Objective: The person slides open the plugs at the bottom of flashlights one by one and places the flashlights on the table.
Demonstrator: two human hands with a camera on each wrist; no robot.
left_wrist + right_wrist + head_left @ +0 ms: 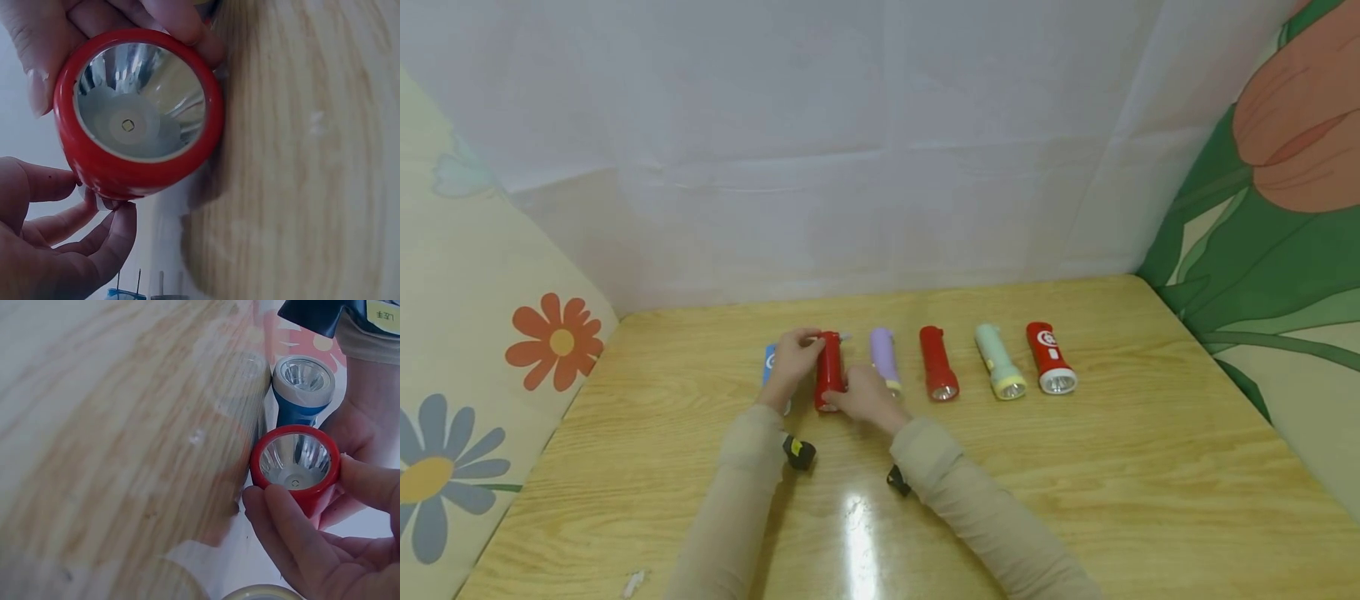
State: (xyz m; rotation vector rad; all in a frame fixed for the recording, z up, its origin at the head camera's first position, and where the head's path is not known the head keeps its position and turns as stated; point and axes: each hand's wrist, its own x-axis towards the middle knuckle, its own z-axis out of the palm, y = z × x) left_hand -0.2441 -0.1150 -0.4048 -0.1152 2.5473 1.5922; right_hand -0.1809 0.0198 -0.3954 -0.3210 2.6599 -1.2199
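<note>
A red flashlight lies second from the left in a row, its lens end toward me. The right hand grips it near the lens, thumb on one side and fingers on the other, as the right wrist view shows. The left hand is at its far end; in the left wrist view its fingertips pinch a small translucent piece on the flashlight's side. The bare reflector faces both wrist cameras. Just left stands a blue flashlight with a pale head, partly hidden by the left hand.
To the right lie a purple flashlight, a red one, a mint one with a yellow head and a red one with a white rim. A scrap lies at the wooden table's front left. A pale cloth wall stands behind.
</note>
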